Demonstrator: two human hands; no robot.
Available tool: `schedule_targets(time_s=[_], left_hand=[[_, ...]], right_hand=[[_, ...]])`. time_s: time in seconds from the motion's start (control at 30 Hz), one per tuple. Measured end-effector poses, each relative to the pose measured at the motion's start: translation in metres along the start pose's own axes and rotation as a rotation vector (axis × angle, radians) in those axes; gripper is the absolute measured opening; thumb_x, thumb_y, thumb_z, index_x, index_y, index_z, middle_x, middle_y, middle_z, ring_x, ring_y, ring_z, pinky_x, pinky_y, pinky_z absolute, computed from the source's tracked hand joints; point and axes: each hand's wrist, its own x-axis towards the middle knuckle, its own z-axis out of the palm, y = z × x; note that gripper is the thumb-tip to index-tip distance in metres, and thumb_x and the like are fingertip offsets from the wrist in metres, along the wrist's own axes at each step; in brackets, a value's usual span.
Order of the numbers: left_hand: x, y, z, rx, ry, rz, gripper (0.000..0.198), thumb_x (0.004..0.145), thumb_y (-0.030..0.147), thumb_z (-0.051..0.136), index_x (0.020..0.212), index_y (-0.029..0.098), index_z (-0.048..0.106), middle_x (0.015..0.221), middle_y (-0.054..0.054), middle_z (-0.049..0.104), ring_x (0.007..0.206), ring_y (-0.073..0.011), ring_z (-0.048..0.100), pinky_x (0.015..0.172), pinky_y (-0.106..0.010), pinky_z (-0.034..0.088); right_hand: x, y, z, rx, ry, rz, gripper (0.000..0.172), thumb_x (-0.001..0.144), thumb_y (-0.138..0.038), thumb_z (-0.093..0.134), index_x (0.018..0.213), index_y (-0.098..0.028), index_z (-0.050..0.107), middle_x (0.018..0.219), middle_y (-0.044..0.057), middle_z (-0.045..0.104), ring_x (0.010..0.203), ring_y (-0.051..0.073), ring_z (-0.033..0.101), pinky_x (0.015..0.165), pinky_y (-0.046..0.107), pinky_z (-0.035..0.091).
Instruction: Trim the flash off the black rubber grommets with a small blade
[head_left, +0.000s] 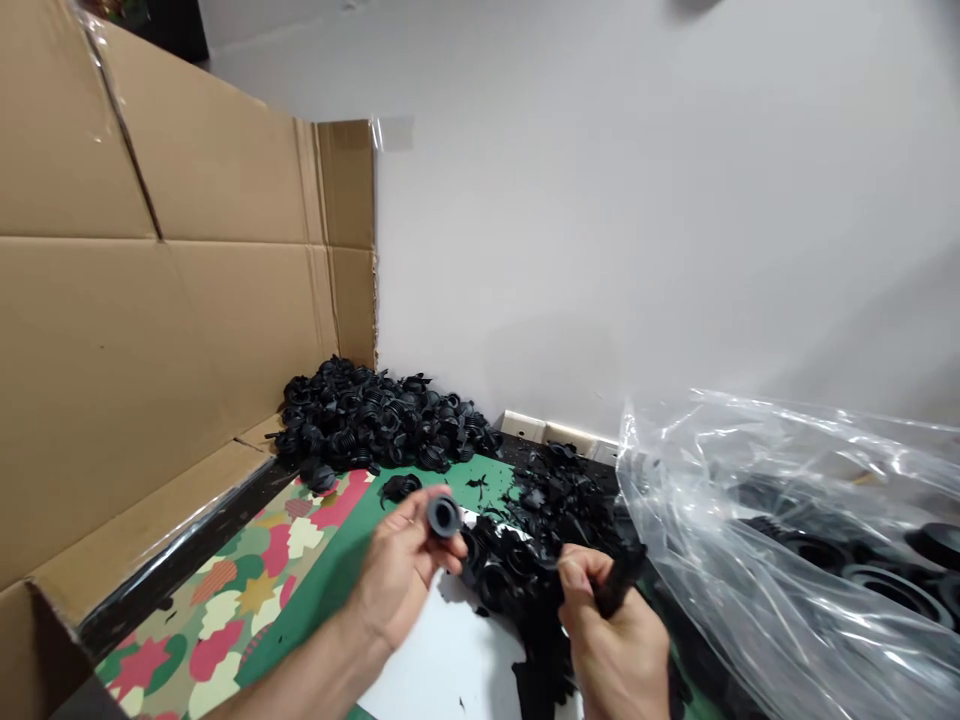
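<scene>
black rubber fills much of this view, and nearest of all the left hand (397, 570) has its fingers curled round a dark grey ribbed rubber grommet (444, 517), pinching it near the fingertips with its round hole turned toward the camera. the right hand (611, 640) is closed more tightly on a narrow black piece (619, 582), perhaps a rubber strip, though the fingers hide too much of it to be sure. just below the hands lies a white sheet (442, 670) on a green patterned mat (255, 590), with a loose spread of black rubber pieces (517, 570) across it. farther off, a larger heap of ribbed black rubber parts (360, 420) sits against a cardboard sheet (150, 300) and a white wall (600, 200). to the right, a clear plastic bag (750, 500) holds wider black rubber rings (892, 590). the spread and the heap are both large, and only the one grommet is in hand.
</scene>
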Motion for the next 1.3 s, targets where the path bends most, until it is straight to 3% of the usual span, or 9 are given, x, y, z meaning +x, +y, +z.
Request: schedule_targets(time_s=[0.13,0.4,0.57,0.9,1.07,1.17,1.3], left_hand=[[-0.006,-0.008,0.001,0.002,-0.157,-0.080,0.013,0.078,0.022,0.070,0.088,0.013,0.068,0.075,-0.008,0.073,0.051,-0.0144,0.064,0.039,-0.019,0.044],[-0.010,-0.014,-0.002,0.034,-0.220,-0.137,0.022,0.072,0.028,0.077,0.085,0.013,0.069,0.080,-0.010,0.076,0.047,-0.0121,0.063,0.034,-0.015,0.036],[-0.010,-0.014,-0.001,0.018,-0.228,-0.161,0.018,0.073,0.024,0.076,0.085,0.013,0.069,0.081,-0.012,0.076,0.047,-0.0132,0.064,0.035,-0.016,0.037],[-0.012,-0.014,-0.001,0.012,-0.215,-0.195,0.010,0.076,0.019,0.072,0.081,0.010,0.071,0.087,-0.015,0.077,0.047,-0.0135,0.064,0.034,-0.015,0.037],[-0.011,-0.018,-0.002,0.033,-0.207,-0.201,0.013,0.073,0.020,0.074,0.082,0.011,0.072,0.055,-0.010,0.071,0.045,-0.0151,0.063,0.038,-0.016,0.042],[-0.011,-0.019,-0.002,0.047,-0.167,-0.207,0.014,0.069,0.019,0.076,0.081,0.012,0.072,0.051,-0.008,0.068,0.045,-0.0149,0.062,0.039,-0.016,0.043],[-0.011,-0.018,0.000,0.059,-0.125,-0.220,0.017,0.064,0.019,0.078,0.078,0.011,0.073,0.051,-0.006,0.067,0.044,-0.0143,0.062,0.039,-0.017,0.044]], right_hand=[[-0.004,-0.015,0.003,-0.010,-0.125,-0.066,0.038,0.078,-0.057,0.057,0.069,-0.020,0.062,0.064,0.001,0.061,0.058,0.018,0.054,0.055,0.027,0.043],[-0.015,-0.034,0.007,-0.012,0.024,-0.231,0.027,0.084,-0.046,0.054,0.077,-0.021,0.062,0.077,0.004,0.062,0.072,0.021,0.056,0.070,0.029,0.045],[-0.016,-0.036,0.007,-0.033,0.042,-0.166,0.020,0.083,-0.041,0.053,0.080,-0.023,0.061,0.076,0.001,0.060,0.071,0.020,0.055,0.070,0.028,0.043],[-0.016,-0.040,0.001,0.161,0.027,-0.024,0.033,0.083,-0.054,0.056,0.079,-0.022,0.061,0.071,-0.002,0.050,0.065,0.017,0.045,0.068,0.031,0.034],[-0.012,-0.046,-0.010,0.211,0.045,-0.092,0.048,0.079,-0.068,0.054,0.072,-0.023,0.070,0.099,0.005,0.057,0.087,0.023,0.051,0.078,0.033,0.034],[-0.010,-0.054,-0.017,0.163,-0.057,-0.046,0.058,0.075,-0.077,0.049,0.069,-0.023,0.071,0.076,0.004,0.058,0.070,0.020,0.052,0.064,0.031,0.036],[-0.010,-0.057,-0.017,0.312,-0.209,0.149,0.056,0.071,-0.075,0.058,0.072,-0.019,0.067,0.044,-0.003,0.046,0.041,0.013,0.043,0.044,0.026,0.030]])
